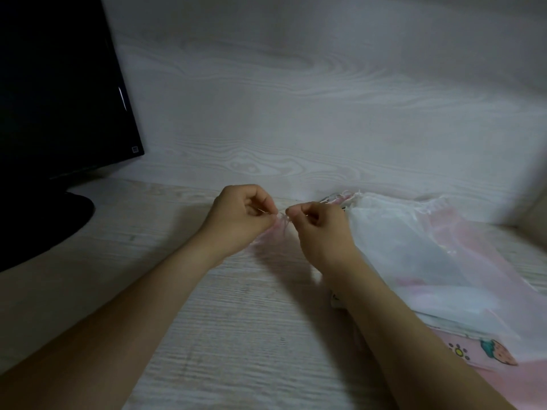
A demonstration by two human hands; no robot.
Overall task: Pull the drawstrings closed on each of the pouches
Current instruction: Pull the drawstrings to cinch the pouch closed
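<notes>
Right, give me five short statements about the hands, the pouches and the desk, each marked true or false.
1. Both the left hand and the right hand pinch the gathered top of the sheer pink fabric pouch. True.
2. The pile of sheer white and pink pouches lies to the person's left. False: it lies to the right, beside the right forearm.
3. The black flat monitor stands at the left end of the pale wood-grain desk. True.
4. The right hand lies flat and open on the desk. False: its fingers are curled, pinching the pouch top.
5. A pink cartoon-printed cloth shows under the pile's near edge. True.
</notes>
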